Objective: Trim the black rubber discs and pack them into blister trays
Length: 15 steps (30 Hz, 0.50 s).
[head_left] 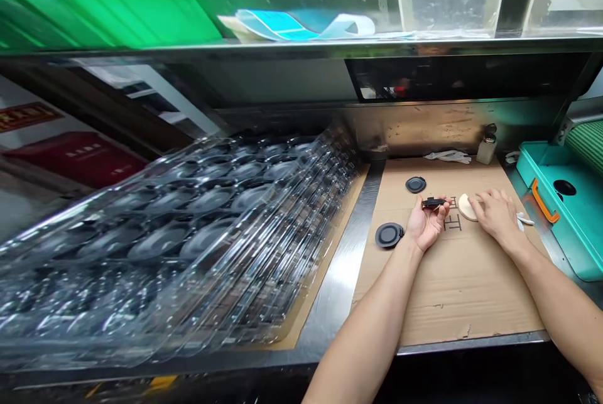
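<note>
My left hand [426,223] is closed on a black round plastic part [434,203], seen almost edge-on, above the cardboard sheet [452,297]. Two similar black round parts lie flat on the cardboard, a far one [415,185] and a nearer one [389,235] beside my left wrist. My right hand [499,215] reaches palm down over the cardboard, its fingers at the edge of a cream round pad [467,207]. Whether it grips the pad or only touches it is hard to see. A small white item [524,219] shows partly behind the right wrist.
Stacked clear trays [198,240] of black round parts fill the left. A teal bin [565,203] with an orange handle stands at the right. A small bottle [487,145] and a white glove-like cloth [448,156] lie at the back, under a metal shelf [301,51] holding a green crate [103,11].
</note>
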Tool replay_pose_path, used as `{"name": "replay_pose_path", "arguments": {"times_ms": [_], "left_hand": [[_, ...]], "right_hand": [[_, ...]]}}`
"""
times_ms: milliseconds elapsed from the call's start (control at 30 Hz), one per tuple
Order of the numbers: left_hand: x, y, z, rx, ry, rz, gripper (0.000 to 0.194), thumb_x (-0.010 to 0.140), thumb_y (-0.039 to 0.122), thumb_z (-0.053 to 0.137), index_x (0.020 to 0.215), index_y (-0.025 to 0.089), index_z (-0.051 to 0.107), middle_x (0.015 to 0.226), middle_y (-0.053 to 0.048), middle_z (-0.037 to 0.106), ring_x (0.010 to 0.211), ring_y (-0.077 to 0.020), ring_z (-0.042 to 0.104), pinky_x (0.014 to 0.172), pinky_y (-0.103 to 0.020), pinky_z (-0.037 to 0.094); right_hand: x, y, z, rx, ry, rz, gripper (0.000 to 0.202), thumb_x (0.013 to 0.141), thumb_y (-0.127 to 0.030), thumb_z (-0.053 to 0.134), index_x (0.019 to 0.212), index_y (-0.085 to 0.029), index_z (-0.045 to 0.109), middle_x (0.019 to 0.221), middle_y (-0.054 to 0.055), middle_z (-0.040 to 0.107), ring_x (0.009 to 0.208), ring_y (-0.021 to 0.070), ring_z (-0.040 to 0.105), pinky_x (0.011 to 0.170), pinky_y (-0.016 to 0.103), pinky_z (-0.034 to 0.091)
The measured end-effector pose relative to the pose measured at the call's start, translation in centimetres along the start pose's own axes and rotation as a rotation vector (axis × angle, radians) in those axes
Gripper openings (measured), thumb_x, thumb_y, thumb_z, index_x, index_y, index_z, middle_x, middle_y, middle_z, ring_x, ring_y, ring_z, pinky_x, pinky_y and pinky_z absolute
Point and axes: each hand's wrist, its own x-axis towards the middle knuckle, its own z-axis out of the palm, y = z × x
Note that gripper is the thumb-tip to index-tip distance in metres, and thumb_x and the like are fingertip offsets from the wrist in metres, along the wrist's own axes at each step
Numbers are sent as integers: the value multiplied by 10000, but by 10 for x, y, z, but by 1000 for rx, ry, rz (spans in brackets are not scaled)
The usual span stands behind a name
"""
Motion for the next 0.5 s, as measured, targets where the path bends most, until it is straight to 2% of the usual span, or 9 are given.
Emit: {"name": "replay_pose_path", "arguments": {"times_ms": [67, 133, 200, 267, 300, 367, 433, 500], "left_hand": [[0, 0, 0, -30, 4, 3, 618, 1086, 513, 233, 1137, 46, 635, 928, -167, 681, 730, -145, 704, 606, -179, 613], [0, 0, 0, -37, 3, 18, 626, 1085, 515, 237, 1155, 33, 630, 938, -173, 681, 753, -154, 708, 620, -179, 614], [-1, 1, 1, -18, -5, 35, 628, 1083, 517, 248, 1192, 29, 628, 956, -180, 682, 782, -169, 715, 635, -196, 619], [-1, 1, 2, 12, -8, 43, 617, 1085, 509, 245, 1241, 45, 620, 974, -183, 684, 805, -181, 721, 644, -218, 623], [-1, 1, 2, 30, -9, 45, 604, 1086, 504, 245, 1261, 59, 614, 983, -182, 686, 815, -184, 724, 647, -227, 622], [1, 0, 1, 80, -13, 57, 555, 1079, 517, 308, 1276, 92, 604, 1005, -174, 693, 837, -190, 730, 656, -239, 618], [5, -4, -2, 190, -16, 123, 502, 1026, 547, 498, 1274, 123, 599, 1021, -157, 699, 855, -198, 733, 671, -248, 608], [11, -10, -8, 388, 2, 290, 549, 886, 496, 759, 1281, 151, 596, 1064, -137, 701, 887, -198, 730, 724, -260, 598]], "right_hand": [[3, 10, -11, -82, -23, 92, 439, 1011, -524, 489, 1181, -196, 726, 1180, 185, 673, 1123, 375, 555, 915, 492, 424], [7, 23, -23, -133, -125, 165, 474, 958, -525, 556, 1284, -199, 665, 1267, 193, 646, 1168, 404, 550, 899, 503, 440], [10, 35, -31, -131, -300, 227, 502, 910, -432, 608, 1358, -205, 600, 1260, 183, 659, 1128, 383, 597, 855, 460, 460], [14, 43, -35, -99, -418, 282, 450, 902, -316, 580, 1338, -204, 599, 1168, 162, 702, 1026, 336, 654, 793, 401, 463], [15, 45, -34, -85, -419, 299, 407, 910, -279, 551, 1304, -201, 616, 1131, 153, 715, 988, 318, 669, 771, 381, 459], [18, 46, -30, -54, -326, 285, 343, 924, -238, 507, 1232, -188, 649, 1127, 147, 721, 986, 300, 677, 769, 362, 454], [19, 43, -24, -2, -211, 230, 329, 925, -224, 499, 1206, -174, 662, 1165, 140, 718, 1028, 290, 671, 803, 349, 457], [19, 39, -18, 57, -136, 184, 338, 922, -218, 500, 1212, -163, 665, 1189, 131, 716, 1057, 280, 664, 836, 339, 460]]}}
